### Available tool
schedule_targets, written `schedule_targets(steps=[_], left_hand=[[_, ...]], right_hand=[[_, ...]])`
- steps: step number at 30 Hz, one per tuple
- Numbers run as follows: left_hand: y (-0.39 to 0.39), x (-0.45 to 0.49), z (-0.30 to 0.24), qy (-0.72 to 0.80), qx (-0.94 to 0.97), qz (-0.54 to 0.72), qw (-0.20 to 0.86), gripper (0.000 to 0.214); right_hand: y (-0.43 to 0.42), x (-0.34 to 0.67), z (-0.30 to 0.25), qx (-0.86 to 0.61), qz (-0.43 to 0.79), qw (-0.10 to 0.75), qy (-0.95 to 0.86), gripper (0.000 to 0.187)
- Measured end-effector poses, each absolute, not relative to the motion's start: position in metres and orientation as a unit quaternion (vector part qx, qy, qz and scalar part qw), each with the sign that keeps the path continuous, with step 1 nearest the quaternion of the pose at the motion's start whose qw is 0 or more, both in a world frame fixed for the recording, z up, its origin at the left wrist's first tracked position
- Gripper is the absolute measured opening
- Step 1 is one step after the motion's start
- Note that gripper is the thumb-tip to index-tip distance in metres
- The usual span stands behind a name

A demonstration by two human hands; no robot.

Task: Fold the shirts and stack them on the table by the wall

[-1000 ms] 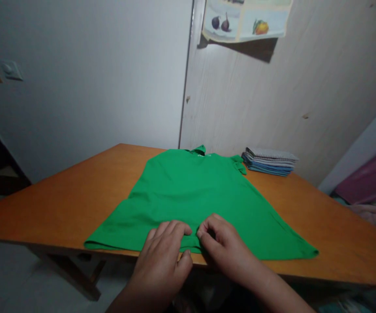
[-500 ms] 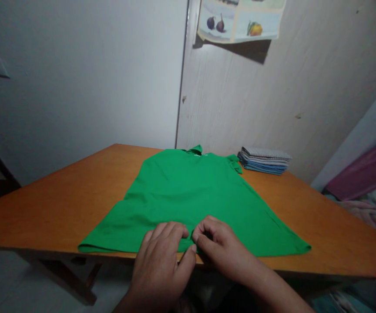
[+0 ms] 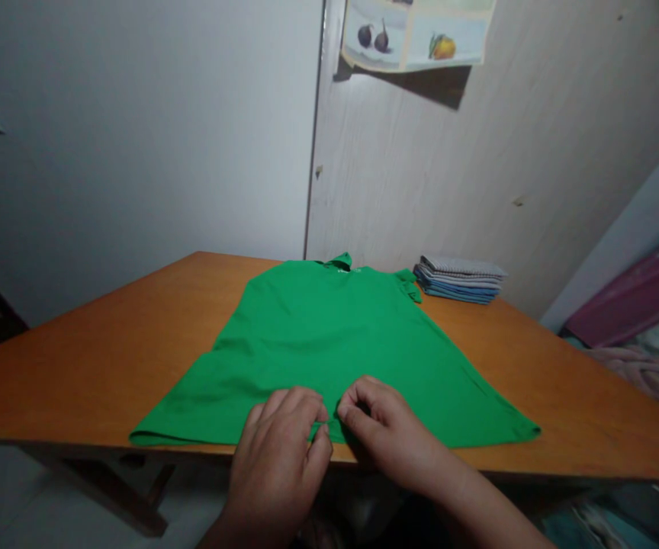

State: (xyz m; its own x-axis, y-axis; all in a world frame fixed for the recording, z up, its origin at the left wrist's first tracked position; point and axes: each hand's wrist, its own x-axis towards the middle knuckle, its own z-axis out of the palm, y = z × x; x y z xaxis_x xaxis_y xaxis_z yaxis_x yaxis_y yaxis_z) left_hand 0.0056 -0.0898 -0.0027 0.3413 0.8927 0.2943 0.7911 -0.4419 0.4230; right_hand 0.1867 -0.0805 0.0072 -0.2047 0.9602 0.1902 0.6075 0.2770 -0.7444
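Note:
A green T-shirt (image 3: 329, 328) lies spread on the wooden table, its hem along the near edge and its collar at the far side. At the middle of the hem, my left hand (image 3: 284, 450) is closed, thumb and forefinger drawn together on the cloth. Just to its right, my right hand (image 3: 387, 427) pinches the same hem between thumb and curled forefinger. A narrow strip of green fabric shows between the two hands. The fingertips partly hide how much cloth each one holds. One sleeve is bunched at the far right corner of the shirt.
A stack of folded cloths (image 3: 460, 279), grey above blue, sits at the back right of the wooden table (image 3: 152, 320). Behind it stands a pale wall with a hanging fruit picture (image 3: 415, 34). Pink fabric (image 3: 632, 290) lies beyond the right side.
My left thumb has drawn in toward the forefinger at the hem. The right hand keeps its pinch almost unmoved. The view has shifted slightly.

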Motion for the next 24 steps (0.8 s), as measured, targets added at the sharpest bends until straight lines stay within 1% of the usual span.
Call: schedule_targets(steps=[4,9,11,13,16,17,20,21,24], left_hand=[[-0.089,0.005,-0.003,0.516,0.814,0.247,0.101,0.012],[-0.089,0.005,-0.004,0.512,0.813,0.257,0.102,0.011],[-0.089,0.004,-0.004,0.511,0.812,0.262,0.105,0.011],[-0.089,0.004,-0.005,0.511,0.811,0.264,0.109,0.01],[-0.09,0.004,-0.005,0.511,0.809,0.268,0.113,0.011],[-0.09,0.004,-0.005,0.511,0.809,0.268,0.113,0.012],[-0.09,0.005,-0.005,0.513,0.809,0.265,0.113,0.013],[-0.09,0.005,-0.005,0.513,0.808,0.266,0.113,0.014],[-0.09,0.006,-0.005,0.516,0.806,0.265,0.116,0.015]], right_hand=[[-0.078,0.19,0.007,-0.538,0.272,0.347,-0.719,0.021],[-0.072,0.2,0.004,-0.537,0.345,0.407,-0.653,0.027],[-0.073,0.2,0.004,-0.529,0.356,0.414,-0.649,0.026],[-0.076,0.198,0.004,-0.521,0.34,0.4,-0.673,0.022],[-0.082,0.192,0.005,-0.515,0.282,0.354,-0.728,0.008],[-0.083,0.19,0.004,-0.515,0.261,0.341,-0.742,0.006],[-0.082,0.188,0.001,-0.516,0.219,0.316,-0.766,0.005],[-0.081,0.188,0.0,-0.517,0.216,0.312,-0.767,0.003],[-0.079,0.187,0.0,-0.523,0.238,0.314,-0.756,0.008]])
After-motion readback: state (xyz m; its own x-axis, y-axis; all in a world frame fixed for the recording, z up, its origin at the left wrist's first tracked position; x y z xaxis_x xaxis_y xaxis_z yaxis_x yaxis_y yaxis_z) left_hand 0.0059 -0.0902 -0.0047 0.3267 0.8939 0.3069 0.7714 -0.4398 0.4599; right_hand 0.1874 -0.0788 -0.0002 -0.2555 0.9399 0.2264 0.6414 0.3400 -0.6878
